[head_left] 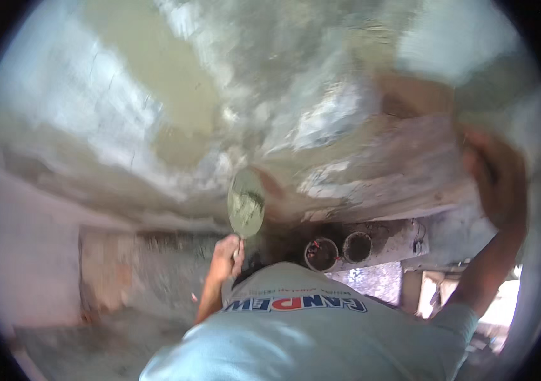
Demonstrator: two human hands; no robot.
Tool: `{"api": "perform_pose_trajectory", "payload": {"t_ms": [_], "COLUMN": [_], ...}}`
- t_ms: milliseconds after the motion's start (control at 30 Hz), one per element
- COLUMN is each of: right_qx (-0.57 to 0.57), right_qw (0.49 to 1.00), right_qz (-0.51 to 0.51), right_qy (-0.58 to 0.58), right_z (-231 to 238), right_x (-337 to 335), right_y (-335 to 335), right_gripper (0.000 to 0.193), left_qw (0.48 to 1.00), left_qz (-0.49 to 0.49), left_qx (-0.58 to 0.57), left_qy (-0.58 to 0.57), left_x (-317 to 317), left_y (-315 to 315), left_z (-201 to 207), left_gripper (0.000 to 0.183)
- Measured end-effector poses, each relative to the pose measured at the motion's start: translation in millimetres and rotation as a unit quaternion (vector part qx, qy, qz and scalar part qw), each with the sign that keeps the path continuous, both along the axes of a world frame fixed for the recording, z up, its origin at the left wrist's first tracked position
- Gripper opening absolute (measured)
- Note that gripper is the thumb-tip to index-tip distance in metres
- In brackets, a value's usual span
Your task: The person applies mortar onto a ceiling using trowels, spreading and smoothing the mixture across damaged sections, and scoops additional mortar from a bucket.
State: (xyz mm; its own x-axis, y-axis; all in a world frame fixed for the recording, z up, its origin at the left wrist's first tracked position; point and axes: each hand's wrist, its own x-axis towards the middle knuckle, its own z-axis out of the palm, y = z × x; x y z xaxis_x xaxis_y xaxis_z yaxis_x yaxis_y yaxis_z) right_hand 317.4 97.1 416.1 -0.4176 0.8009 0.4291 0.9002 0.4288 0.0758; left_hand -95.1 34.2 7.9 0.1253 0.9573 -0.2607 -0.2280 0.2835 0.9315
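My left hand (pixel 224 255) grips the handle of an oval-bladed trowel (pixel 247 202), held up low in front of the wall. Greyish-green wet plaster lies on its blade. Raised far to the right, my right hand (pixel 499 181) is closed around what looks like a plastering float (pixel 416 95). Motion smears this flat brown tool against the wall, and its handle cannot be made out. Before me rises the rough grey-white wall (pixel 270 82), with a damp tan plaster patch (pixel 169 82) at the upper left.
Two round buckets stand side by side below the wall, one with reddish marks (pixel 321 254) and one with grey contents (pixel 357 247). A dark small object with a cord (pixel 418 244) lies right of them. Bright openings (pixel 499 305) show at the lower right.
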Motion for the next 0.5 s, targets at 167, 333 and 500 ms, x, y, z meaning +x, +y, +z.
{"api": "perform_pose_trajectory", "payload": {"t_ms": [167,333,500], "right_qx": [-0.263,-0.333,-0.462], "right_qw": [0.931,0.884,0.808], "right_qz": [0.146,0.191,0.206], "right_qy": [0.209,0.267,0.303], "right_z": [-159.2,-242.9,-254.6], "right_x": [-50.9,-60.0,-43.6], "right_y": [30.5,40.6,58.9], "right_gripper": [0.028,0.027,0.029], "left_qw": [0.989,0.987,0.991], "left_qz": [0.049,0.052,0.069], "left_qx": [-0.059,-0.025,-0.021], "left_qy": [-0.129,-0.149,-0.111], "left_x": [18.6,39.9,59.1], "left_y": [-7.4,-9.3,-18.4], "left_z": [19.9,25.9,27.8], "left_gripper": [0.040,0.040,0.039]}}
